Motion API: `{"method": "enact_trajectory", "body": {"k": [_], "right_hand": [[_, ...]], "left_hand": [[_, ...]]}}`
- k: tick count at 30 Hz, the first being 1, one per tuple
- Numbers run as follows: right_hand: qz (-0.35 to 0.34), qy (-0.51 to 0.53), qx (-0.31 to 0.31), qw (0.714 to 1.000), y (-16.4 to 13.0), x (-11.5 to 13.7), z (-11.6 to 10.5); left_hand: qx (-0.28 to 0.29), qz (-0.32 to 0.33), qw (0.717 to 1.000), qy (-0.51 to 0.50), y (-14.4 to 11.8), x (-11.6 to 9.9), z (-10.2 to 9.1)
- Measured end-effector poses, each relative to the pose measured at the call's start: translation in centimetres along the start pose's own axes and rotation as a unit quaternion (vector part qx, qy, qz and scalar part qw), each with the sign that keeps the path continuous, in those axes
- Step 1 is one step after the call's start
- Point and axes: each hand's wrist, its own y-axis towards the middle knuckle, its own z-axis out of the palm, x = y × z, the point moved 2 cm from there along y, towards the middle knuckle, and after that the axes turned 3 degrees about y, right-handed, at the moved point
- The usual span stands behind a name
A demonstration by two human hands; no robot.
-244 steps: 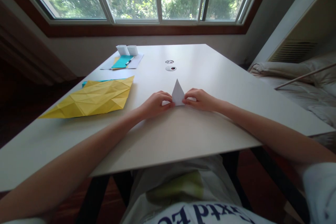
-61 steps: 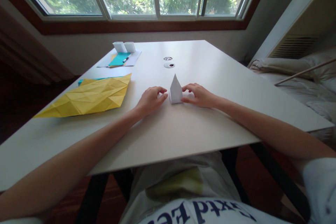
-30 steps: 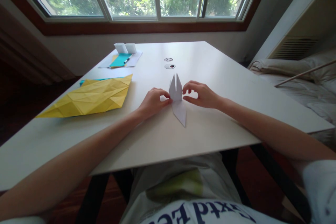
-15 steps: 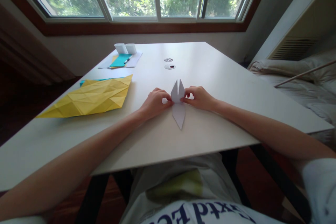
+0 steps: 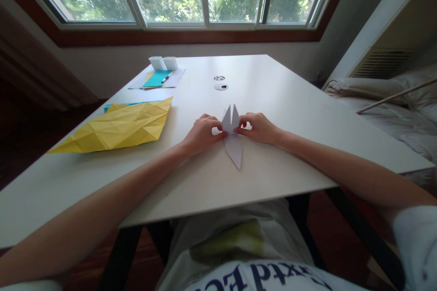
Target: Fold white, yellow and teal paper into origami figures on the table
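Between my hands is a white folded paper [image 5: 234,148], with two narrow points at its far end and one pointed flap toward me. My left hand [image 5: 205,131] pinches its left edge near the middle, thumb and forefinger closed on it. On the opposite edge, my right hand [image 5: 261,127] grips the paper the same way. Both hands rest low over the white table [image 5: 191,182]. The layers under my fingertips are hidden.
A large creased yellow paper [image 5: 126,127] lies on the left, over something teal. Farther back are teal paper [image 5: 157,78], a pen [image 5: 166,77] and two small white folded pieces [image 5: 164,63]. Round table inserts [image 5: 221,87] sit beyond my hands.
The near flap of the white paper has swung slightly to the right, and a layer now shows behind its left point. My left thumb has shifted a little inward.
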Motion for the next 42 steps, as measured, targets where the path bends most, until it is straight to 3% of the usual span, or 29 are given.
{"method": "enact_trajectory", "body": {"k": [8,14,19,24,35,42], "right_hand": [[0.004,0.018,-0.008,1.0,0.0,0.1,-0.2],[0.039,0.093,-0.076,0.992,0.3,-0.4,-1.0],[0.053,0.158,-0.066,0.984,0.4,-0.5,-0.6],[0.036,0.17,-0.035,0.984,0.3,-0.1,-0.1],[0.072,0.27,-0.049,0.959,0.3,-0.8,0.0],[0.114,0.373,-0.013,0.921,0.3,-0.2,0.3]], "left_hand": [[0.005,-0.018,0.999,-0.026,0.0,-0.2,-0.1],[-0.012,-0.092,0.989,-0.111,-0.1,0.7,-0.4],[0.019,-0.108,0.949,-0.295,0.1,0.3,0.2],[-0.02,-0.123,0.912,-0.39,0.2,-1.1,0.0],[-0.089,-0.193,0.865,-0.454,0.1,-1.0,-0.6],[-0.063,-0.168,0.85,-0.496,0.1,-1.5,-0.4]]}}
